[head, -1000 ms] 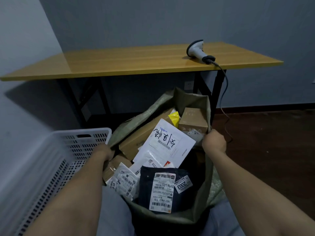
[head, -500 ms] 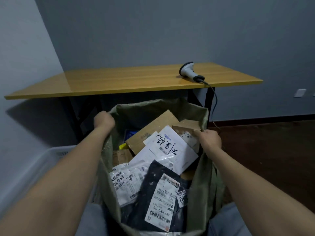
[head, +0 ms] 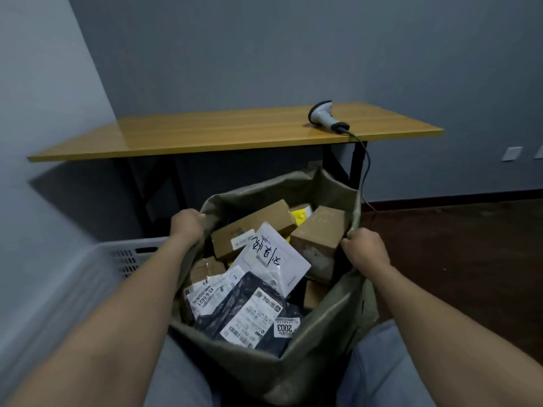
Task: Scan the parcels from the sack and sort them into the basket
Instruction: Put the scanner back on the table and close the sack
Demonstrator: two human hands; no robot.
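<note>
I grip the rim of the olive-green woven sack (head: pixel 323 333) with both hands, set apart, one on each side of its mouth. My left hand (head: pixel 188 226) is curled round the left edge, and my right hand (head: pixel 364 249) is clenched on the right edge. The sack stands between my knees, which are in pale blue trousers (head: pixel 382 365).

Inside, the parcels lie heaped. There is a long brown cardboard box (head: pixel 252 227) towards the back and a squarer brown cardboard box (head: pixel 320 230) on the right. A white envelope with black handwriting (head: pixel 273 257) leans between them. A dark plastic mailer with a white shipping label (head: pixel 249 312) lies nearest to me, and a yellow packet (head: pixel 299 217) peeks out behind the boxes.

The white perforated plastic basket (head: pixel 129 254) sits on the floor just to the left of the sack, partly behind my left forearm.

Beyond the sack is the light wooden tabletop (head: pixel 220 133) on black metal legs (head: pixel 357 163), pushed into a corner of grey-blue walls (head: pixel 264 54). A white handheld barcode scanner (head: pixel 326 116) lies on its right part. Its black cable (head: pixel 364 168) drops over the front edge toward the floor. To the right, the floor is dark brown wood (head: pixel 455 245) with a dark skirting board (head: pixel 440 195). A white wall socket (head: pixel 512 153) sits low on the far wall.
</note>
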